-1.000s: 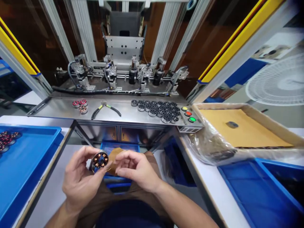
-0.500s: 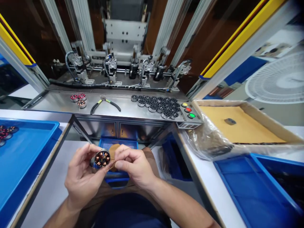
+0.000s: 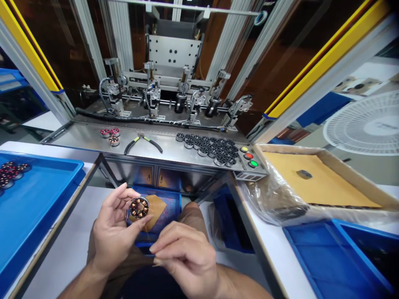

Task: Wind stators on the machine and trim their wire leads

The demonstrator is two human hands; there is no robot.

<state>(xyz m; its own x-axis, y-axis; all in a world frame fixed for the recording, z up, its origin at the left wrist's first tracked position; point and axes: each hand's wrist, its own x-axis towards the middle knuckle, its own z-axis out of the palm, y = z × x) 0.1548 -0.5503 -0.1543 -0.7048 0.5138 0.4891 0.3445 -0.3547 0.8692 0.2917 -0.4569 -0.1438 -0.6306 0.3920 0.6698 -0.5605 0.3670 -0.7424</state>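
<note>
My left hand [image 3: 114,232] grips a motor stator [image 3: 139,207] between thumb and fingers, its ring of copper windings facing up. A thin copper wire [image 3: 149,224] trails from the stator's lower right side. Below and to the right, my right hand [image 3: 187,255] is closed in a pinch, its fingertips apart from the stator. The wire appears to run toward that pinch, though its end is too fine to follow clearly. Beyond the hands, green-and-black pliers [image 3: 142,141] lie spread on the metal ledge.
Wound stators [image 3: 112,136] sit left on the ledge [image 3: 84,139]; many black cores [image 3: 215,147] cluster right, beside coloured buttons [image 3: 248,156]. Blue trays [image 3: 50,191] flank me, the left one holding wound stators. A lined carton [image 3: 324,174] stands right. Machine fixtures [image 3: 152,95] rise behind.
My right hand has moved down and toward me, away from the stator, still pinched. My left hand keeps the stator, turned slightly more face up. The whole view has shifted slightly.
</note>
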